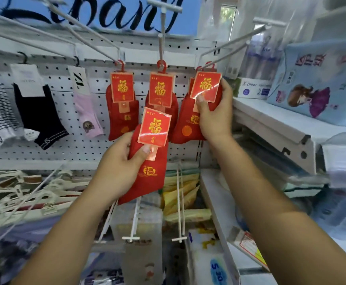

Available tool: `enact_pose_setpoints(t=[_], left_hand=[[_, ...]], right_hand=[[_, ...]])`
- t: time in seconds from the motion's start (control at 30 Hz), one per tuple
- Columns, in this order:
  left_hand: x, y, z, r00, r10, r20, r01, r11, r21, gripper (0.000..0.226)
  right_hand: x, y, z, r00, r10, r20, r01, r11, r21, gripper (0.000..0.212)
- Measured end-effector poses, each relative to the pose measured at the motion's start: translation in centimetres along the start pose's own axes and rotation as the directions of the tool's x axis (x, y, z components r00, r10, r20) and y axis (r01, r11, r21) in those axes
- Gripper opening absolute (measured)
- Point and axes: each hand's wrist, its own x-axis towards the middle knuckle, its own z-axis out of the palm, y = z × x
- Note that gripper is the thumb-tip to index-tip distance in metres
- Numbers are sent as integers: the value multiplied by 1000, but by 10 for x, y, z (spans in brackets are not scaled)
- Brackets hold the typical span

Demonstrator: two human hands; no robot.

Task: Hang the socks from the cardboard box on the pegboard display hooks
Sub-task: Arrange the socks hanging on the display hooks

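My left hand grips a red sock pair with a red and gold card, held free in front of the white pegboard, below the middle hook. My right hand grips another red sock pair by its card; its red hanger sits at the right hook. Two more red pairs hang on the hooks to the left, one on the left hook and one on the middle hook. The cardboard box is out of view.
Striped, black and pink socks hang at the left. Long white hooks jut out toward me above and below. A shelf with boxes and a light blue package stands at the right. Packaged goods fill the lower racks.
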Motion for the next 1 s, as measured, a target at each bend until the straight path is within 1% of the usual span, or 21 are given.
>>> enact_pose_setpoints(t=[0.1,0.23,0.4,0.5,0.63,0.7,0.73,0.83,0.9,0.93,1.0], left_hand=[[-3,-2,-3,999,-44,-26,43,997,-63,29],[-7,-6,-7,998,-66,-3,65,994,-89,29],[-7,-6,-11,996,-87,4,87,990,-113,23],[-6,-6,-11,994,-107,23,109,983,-147,22],[-6,-5,-9,992,-120,42,126,976,-179,22],[-4,-4,-5,991,-126,47,132,976,-174,25],[-2,-4,-3,990,-129,53,136,977,-164,26],[4,-2,9,990,-100,97,115,981,-154,29],[9,2,19,987,-86,135,106,983,-149,26],[11,6,23,984,-82,158,105,984,-144,25],[17,16,28,977,-79,200,104,988,-118,25]], right_hand=[[6,4,3,1000,-12,24,12,1000,-6,60],[7,12,5,995,-43,90,50,996,-76,60],[4,16,4,990,9,138,5,995,-96,62],[-3,15,3,987,31,158,-6,987,-160,67],[-32,14,-2,986,94,135,-59,969,-238,71],[-56,7,-10,981,111,159,-69,967,-247,67],[-68,2,-14,973,134,190,-87,968,-236,61],[-88,-15,-21,905,284,318,-256,958,-127,59],[-93,-24,-24,874,310,374,-324,946,-25,51],[-94,-27,-25,881,293,372,-318,948,8,44],[-92,-27,-27,921,235,312,-260,965,41,36]])
